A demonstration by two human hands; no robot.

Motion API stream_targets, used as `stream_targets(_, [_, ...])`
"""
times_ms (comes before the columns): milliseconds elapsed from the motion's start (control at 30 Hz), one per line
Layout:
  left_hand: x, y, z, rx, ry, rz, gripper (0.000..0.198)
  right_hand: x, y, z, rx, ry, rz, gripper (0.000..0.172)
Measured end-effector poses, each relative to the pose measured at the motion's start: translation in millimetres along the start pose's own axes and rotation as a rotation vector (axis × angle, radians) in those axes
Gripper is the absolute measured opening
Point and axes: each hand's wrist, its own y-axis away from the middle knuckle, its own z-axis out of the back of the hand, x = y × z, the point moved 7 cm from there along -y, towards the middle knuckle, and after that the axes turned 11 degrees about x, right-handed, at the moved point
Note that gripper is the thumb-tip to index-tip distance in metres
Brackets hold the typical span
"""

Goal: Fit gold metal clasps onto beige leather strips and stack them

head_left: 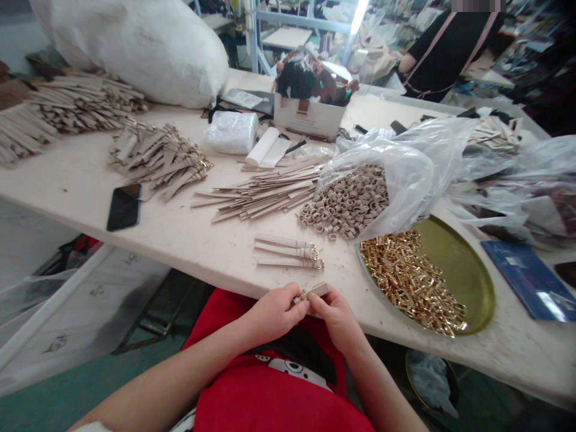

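Close to the table's front edge, my left hand (279,311) pinches a small piece with a metallic glint, probably a buckle, mostly hidden by the fingers. My right hand (336,317) grips a beige strap (318,290) whose flat end sticks out above the fingertips. The two hands nearly touch. Just beyond them lie several beige straps with gold buckles (288,252), side by side. Behind these is a heap of small beige loops (353,201), partly under a clear plastic bag (405,174). A round tray (472,288) to the right holds many gold buckles (414,282).
Loose beige strips (270,192) lie mid-table, with a bundle of buckled straps (159,156) to their left. A black phone (125,207) rests near the front edge. A box (310,117), a large white sack (148,51) and a blue packet (531,279) surround the area. A person (450,54) stands beyond.
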Motion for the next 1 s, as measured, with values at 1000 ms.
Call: stream_targets(1000, [2,-23,36.6,-0.264,0.23,-0.119,0.03,51,-42,23,0.018,-0.04,0.09,0.023])
